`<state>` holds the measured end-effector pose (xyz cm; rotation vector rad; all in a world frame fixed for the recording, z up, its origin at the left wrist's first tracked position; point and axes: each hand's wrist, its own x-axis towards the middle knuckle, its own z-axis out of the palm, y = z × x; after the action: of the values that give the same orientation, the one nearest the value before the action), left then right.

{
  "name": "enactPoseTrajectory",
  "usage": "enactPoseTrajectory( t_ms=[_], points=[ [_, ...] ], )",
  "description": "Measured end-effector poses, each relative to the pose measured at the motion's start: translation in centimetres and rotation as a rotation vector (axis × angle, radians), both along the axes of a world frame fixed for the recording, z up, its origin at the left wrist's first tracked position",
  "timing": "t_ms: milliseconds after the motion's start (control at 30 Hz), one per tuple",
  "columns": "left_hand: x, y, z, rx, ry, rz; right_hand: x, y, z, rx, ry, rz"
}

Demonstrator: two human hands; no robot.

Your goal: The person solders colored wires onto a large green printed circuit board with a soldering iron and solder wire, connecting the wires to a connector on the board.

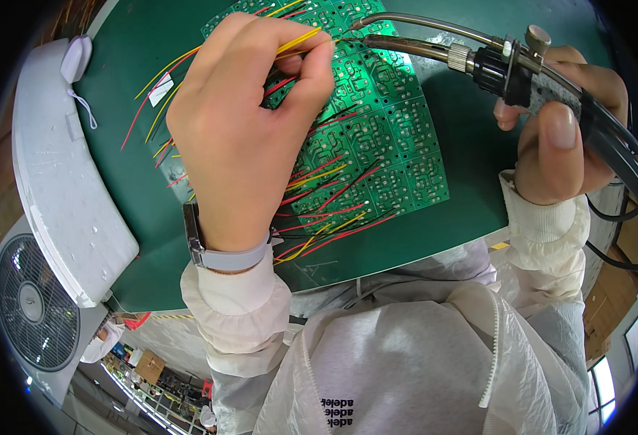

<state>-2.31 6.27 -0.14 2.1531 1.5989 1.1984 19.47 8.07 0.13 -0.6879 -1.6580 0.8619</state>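
Two hands in use: left hand pinched on yellow wire over the far part of the green circuit boards on the desk; right hand clamped around the soldering tool, with metal tip just beside the pinching fingertips. Wire: probably light, springy, easily kinked; best pinched near its end. Boards: likely stiff, rather brittle; best held by edges. Tool: probably hot-tipped; grip well behind the metal.
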Motion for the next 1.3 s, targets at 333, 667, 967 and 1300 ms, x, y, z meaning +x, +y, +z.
enactPoseTrajectory(
  t_ms=[333,667,967,1300],
  points=[
    [1.8,-0.5,0.0,0.013,-0.173,0.125,-0.5,-0.3,0.2,-0.023,-0.015,-0.078],
    [1.1,-0.1,0.6,0.137,0.100,-0.019,-0.3,0.1,0.6,0.025,-0.123,-0.061],
    [1.4,-0.2,1.8,0.025,0.328,0.032,-1.0,-0.5,0.7,0.034,-0.124,-0.087],
    [1.1,-0.4,-0.4,0.154,0.020,0.073,-0.5,-0.2,0.4,0.052,-0.079,-0.075]
  ],
)
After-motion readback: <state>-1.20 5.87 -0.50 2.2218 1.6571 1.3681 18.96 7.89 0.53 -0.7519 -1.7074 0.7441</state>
